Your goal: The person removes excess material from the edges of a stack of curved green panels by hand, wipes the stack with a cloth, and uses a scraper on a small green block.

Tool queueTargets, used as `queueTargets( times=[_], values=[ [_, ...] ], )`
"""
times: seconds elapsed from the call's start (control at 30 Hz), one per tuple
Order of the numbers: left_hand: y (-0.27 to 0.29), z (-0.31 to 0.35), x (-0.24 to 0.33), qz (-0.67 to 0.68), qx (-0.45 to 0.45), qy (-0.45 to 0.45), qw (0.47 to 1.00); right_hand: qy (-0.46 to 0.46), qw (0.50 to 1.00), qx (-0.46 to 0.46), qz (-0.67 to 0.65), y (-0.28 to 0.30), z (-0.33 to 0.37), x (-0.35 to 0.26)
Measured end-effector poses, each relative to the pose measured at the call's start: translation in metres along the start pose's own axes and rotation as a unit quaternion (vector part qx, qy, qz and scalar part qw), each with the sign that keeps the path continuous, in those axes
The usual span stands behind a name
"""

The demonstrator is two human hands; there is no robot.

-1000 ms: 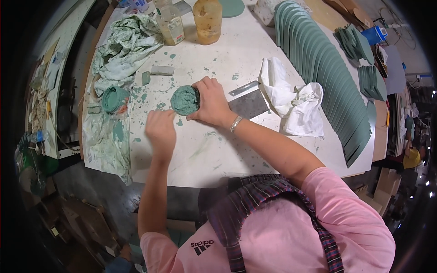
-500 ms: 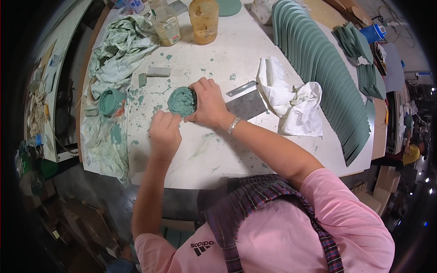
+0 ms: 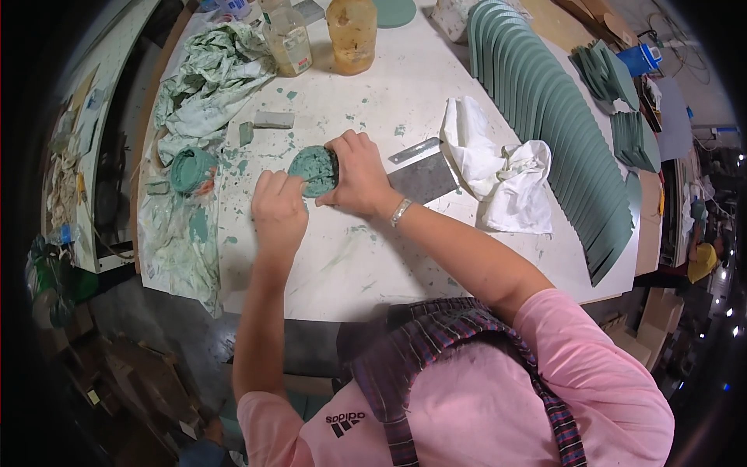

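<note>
A round tub of lumpy green paste [image 3: 313,170] stands on the white tabletop. My right hand [image 3: 360,173] is wrapped around its right side, thumb at the near edge and fingers at the far edge. At the tub's near left rim, my left hand [image 3: 278,208] is closed in a fist. Something thin seems to run from its fingers toward the paste, but its kind is hidden. Right of my right hand lies a flat grey metal scraper [image 3: 424,173]. A crumpled white cloth [image 3: 513,183] lies beside it.
To the left are a second jar of green paste [image 3: 192,171] and a green-stained cloth [image 3: 206,86]. A grey block [image 3: 274,120], a glass jar [image 3: 288,43] and an amber container [image 3: 352,39] stand beyond the tub. A long row of green curved pieces [image 3: 545,117] lines the right side.
My left hand has risen slightly away from me, from below the tub's near left edge to its rim. My right hand stays around the tub. The paste surface looks a little altered.
</note>
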State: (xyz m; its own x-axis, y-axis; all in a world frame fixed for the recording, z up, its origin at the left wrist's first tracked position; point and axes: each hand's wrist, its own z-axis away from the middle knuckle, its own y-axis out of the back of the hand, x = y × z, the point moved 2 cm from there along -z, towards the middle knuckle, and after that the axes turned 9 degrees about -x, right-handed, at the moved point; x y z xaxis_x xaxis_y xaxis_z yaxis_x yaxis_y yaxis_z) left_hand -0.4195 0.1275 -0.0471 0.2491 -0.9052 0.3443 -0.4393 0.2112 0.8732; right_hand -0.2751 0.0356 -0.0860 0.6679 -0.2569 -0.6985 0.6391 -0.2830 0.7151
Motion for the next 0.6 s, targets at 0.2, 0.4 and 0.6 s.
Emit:
queueTargets(
  times=[0.2, 0.4, 0.6],
  values=[
    [0.015, -0.018, 0.012, 0.026, 0.025, 0.000, 0.999, -0.012, 1.000, 0.007, -0.006, 0.002, 0.000, 0.010],
    [-0.002, -0.018, 0.000, 0.009, 0.008, 0.013, 1.000, -0.006, 1.000, 0.000, -0.005, 0.001, 0.000, 0.005],
    [0.001, -0.015, 0.004, 0.043, 0.014, 0.038, 0.998, -0.007, 1.000, -0.002, -0.011, 0.001, 0.004, 0.005]
  ],
)
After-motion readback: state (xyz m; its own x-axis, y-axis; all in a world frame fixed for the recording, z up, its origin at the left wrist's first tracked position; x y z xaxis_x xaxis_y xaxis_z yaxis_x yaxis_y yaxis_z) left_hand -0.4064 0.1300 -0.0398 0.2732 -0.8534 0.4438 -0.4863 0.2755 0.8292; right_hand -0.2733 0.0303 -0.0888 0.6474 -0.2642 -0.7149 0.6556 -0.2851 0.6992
